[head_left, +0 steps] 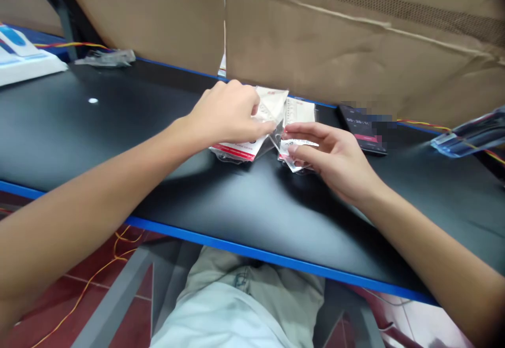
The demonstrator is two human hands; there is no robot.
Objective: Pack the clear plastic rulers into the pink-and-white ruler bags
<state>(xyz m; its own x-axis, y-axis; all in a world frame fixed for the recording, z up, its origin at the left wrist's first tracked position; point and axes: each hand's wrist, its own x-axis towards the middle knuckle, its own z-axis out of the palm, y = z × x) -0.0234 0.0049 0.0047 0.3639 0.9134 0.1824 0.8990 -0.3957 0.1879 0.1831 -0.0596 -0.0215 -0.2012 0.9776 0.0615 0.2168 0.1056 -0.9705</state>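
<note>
A white card with a red stripe [236,150] sits in a clear plastic bag [276,140] on the black desk [98,137]. My left hand [226,113] is over it, fingertips pinching the plastic and card at the near corner. Just to the right stands a second white printed card [300,111]. My right hand [327,161] pinches the clear film in front of that card between thumb and fingers. The two hands nearly meet at the bag, and their fingers hide part of the printing.
A dark smartphone [361,129] lies right of the hands, and a clear plastic package [469,137] sits at the far right. A white box [23,58] and crumpled plastic [106,58] lie at the back left. Cardboard sheets [335,32] stand behind the desk's blue edge.
</note>
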